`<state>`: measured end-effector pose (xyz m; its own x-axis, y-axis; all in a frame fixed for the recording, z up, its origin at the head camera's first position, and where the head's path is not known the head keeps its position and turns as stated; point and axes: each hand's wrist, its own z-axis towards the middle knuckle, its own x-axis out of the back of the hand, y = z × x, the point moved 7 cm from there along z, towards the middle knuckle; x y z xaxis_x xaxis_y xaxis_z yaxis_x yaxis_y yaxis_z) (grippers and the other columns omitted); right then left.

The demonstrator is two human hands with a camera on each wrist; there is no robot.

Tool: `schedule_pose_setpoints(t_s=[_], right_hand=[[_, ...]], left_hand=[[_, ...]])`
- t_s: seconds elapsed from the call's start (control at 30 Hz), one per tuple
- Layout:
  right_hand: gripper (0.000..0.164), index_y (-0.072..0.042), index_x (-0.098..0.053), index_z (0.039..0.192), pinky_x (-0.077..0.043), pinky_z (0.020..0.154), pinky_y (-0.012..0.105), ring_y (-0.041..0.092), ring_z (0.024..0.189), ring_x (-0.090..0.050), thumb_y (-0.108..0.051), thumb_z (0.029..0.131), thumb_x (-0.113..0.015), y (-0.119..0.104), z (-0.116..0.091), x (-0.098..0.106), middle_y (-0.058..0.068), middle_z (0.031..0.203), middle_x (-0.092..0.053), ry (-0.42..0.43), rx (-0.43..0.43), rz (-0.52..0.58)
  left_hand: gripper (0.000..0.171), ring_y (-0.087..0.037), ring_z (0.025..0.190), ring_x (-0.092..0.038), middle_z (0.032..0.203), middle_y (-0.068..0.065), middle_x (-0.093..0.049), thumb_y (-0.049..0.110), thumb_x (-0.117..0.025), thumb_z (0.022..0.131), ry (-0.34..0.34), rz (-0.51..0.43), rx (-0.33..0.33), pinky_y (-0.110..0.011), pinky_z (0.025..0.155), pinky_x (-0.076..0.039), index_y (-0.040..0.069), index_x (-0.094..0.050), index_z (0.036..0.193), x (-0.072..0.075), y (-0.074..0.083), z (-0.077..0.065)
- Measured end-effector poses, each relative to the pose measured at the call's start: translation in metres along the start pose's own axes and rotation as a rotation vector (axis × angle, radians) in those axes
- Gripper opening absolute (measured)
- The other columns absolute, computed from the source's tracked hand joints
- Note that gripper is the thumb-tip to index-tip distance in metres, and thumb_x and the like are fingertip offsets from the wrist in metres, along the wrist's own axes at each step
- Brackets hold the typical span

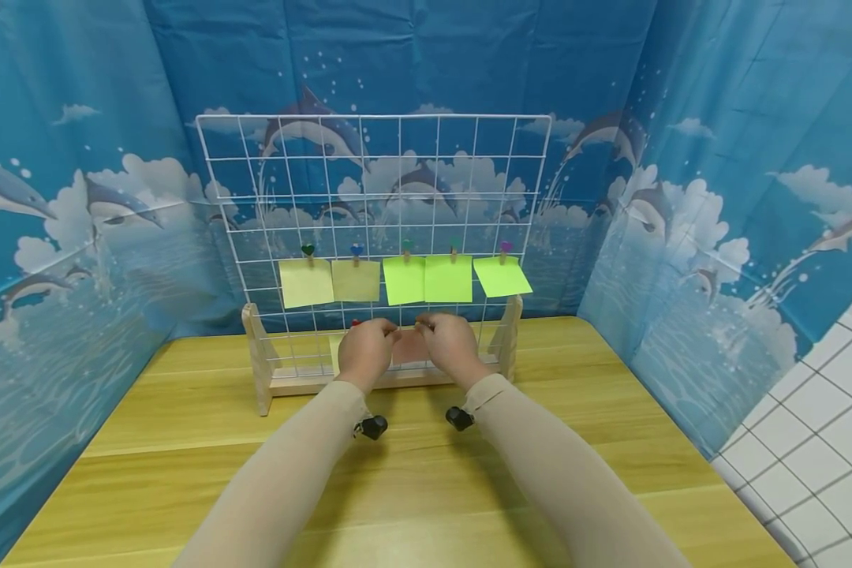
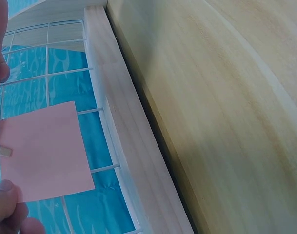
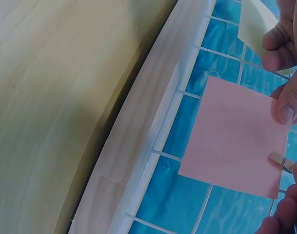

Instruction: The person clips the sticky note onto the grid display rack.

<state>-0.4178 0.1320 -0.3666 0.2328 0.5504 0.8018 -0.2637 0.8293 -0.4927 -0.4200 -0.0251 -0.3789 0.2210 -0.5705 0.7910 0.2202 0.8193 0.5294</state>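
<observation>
A square pink paper note (image 3: 231, 136) lies against the lower wires of a white grid rack (image 1: 400, 117). My left hand (image 1: 365, 347) pinches its upper left corner between thumb and fingers. At the middle of the note's top edge is a small wooden clothespin (image 3: 280, 161), its jaws over the paper. My right hand (image 1: 454, 347) grips the clothespin's outer end, which runs out of both wrist views. Behind my left hand hangs a pale yellow note (image 3: 255, 27), partly hidden, with a red clip (image 1: 356, 323) above it in the head view.
Higher on the grid, heart-topped clips hold a row of notes, including a cream note (image 1: 306, 284) and a bright green note (image 1: 449, 279). The rack's wooden base (image 2: 124, 107) stands on a wood-grain table (image 1: 412, 505). A blue dolphin curtain (image 1: 468, 47) hangs behind.
</observation>
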Motion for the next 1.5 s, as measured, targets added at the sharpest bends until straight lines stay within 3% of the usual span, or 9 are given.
schedule_pose_setpoints(t_s=[0.1, 0.2, 0.33, 0.43, 0.87, 1.5], right_hand=[[0.031, -0.018, -0.075, 0.134, -0.038, 0.049, 0.028, 0.013, 0.044, -0.040, -0.030, 0.111, -0.057, 0.0000, -0.0001, -0.0008, 0.004, 0.117, -0.080, -0.003, 0.024, -0.011], [0.033, -0.018, -0.073, 0.137, -0.035, 0.046, 0.026, 0.011, 0.041, -0.036, -0.031, 0.111, -0.055, 0.0007, 0.0000, -0.0020, 0.003, 0.095, -0.080, -0.010, 0.041, -0.019], [0.035, -0.019, -0.070, 0.140, -0.032, 0.043, 0.024, 0.011, 0.039, -0.034, -0.032, 0.112, -0.054, 0.0020, -0.0002, -0.0036, 0.001, 0.061, -0.064, -0.032, 0.044, -0.003], [0.035, -0.020, -0.069, 0.142, -0.031, 0.042, 0.024, 0.011, 0.038, -0.033, -0.032, 0.112, -0.054, 0.0023, -0.0004, -0.0039, 0.000, 0.051, -0.055, -0.038, 0.044, 0.007], [0.040, -0.023, -0.060, 0.151, -0.030, 0.041, 0.023, 0.011, 0.038, -0.031, -0.028, 0.113, -0.052, 0.0019, -0.0015, -0.0073, 0.001, 0.050, -0.051, -0.091, 0.021, 0.025], [0.041, -0.022, -0.058, 0.153, -0.032, 0.043, 0.024, 0.012, 0.040, -0.033, -0.024, 0.113, -0.051, -0.0022, -0.0015, -0.0088, 0.002, 0.052, -0.053, -0.121, 0.024, 0.079]], left_hand=[[0.025, -0.022, 0.100, -0.076, 0.114, 0.004, -0.080, 0.039, -0.067, 0.104, -0.001, 0.004, -0.003, -0.044, 0.084, -0.062, 0.023, -0.081, 0.118, -0.0003, 0.0001, -0.0003], [0.025, -0.022, 0.100, -0.076, 0.113, 0.004, -0.081, 0.038, -0.068, 0.104, 0.004, 0.005, -0.005, -0.044, 0.084, -0.062, 0.022, -0.081, 0.117, 0.0005, 0.0006, -0.0005], [0.023, -0.022, 0.099, -0.077, 0.112, 0.004, -0.081, 0.037, -0.068, 0.103, 0.008, 0.008, -0.004, -0.044, 0.083, -0.062, 0.022, -0.081, 0.116, 0.0011, 0.0010, -0.0007], [0.025, -0.022, 0.099, -0.077, 0.112, 0.004, -0.081, 0.038, -0.067, 0.104, 0.005, 0.015, -0.006, -0.043, 0.083, -0.062, 0.023, -0.081, 0.117, 0.0012, 0.0010, -0.0009], [0.027, -0.021, 0.100, -0.076, 0.115, 0.004, -0.080, 0.040, -0.066, 0.105, -0.006, 0.025, -0.010, -0.043, 0.084, -0.062, 0.024, -0.080, 0.120, 0.0008, 0.0006, -0.0003], [0.024, -0.021, 0.098, -0.077, 0.112, 0.005, -0.081, 0.037, -0.067, 0.105, 0.010, 0.018, -0.022, -0.043, 0.085, -0.062, 0.023, -0.080, 0.119, 0.0014, 0.0014, -0.0005]])
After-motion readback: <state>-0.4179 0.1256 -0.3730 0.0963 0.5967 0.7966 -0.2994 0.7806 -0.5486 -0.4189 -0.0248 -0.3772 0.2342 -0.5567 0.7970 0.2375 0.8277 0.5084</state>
